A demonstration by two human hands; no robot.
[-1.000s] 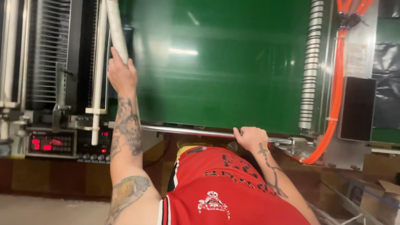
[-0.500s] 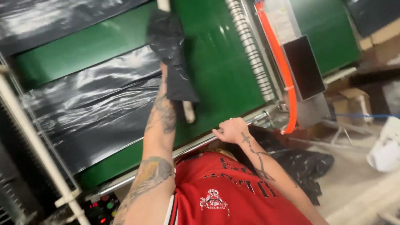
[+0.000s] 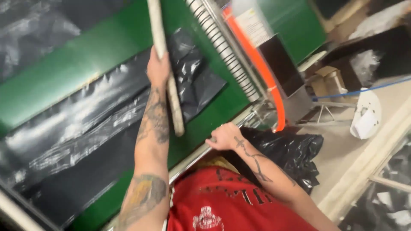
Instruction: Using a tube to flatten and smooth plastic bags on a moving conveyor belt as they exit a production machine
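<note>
Left hand (image 3: 158, 68) grips the pale pole (image 3: 165, 64) raised against black sheeting (image 3: 85, 128); right hand (image 3: 224, 137) fisted on the rail (image 3: 192, 158).

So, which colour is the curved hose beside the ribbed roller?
Bright orange hose, clearest in the head view.

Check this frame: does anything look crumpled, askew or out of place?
Yes. The black plastic sheet on the green panel lies wrinkled and bunched, its corner folded near the pale rod that the left hand holds. More black plastic lies heaped on the floor.
</note>
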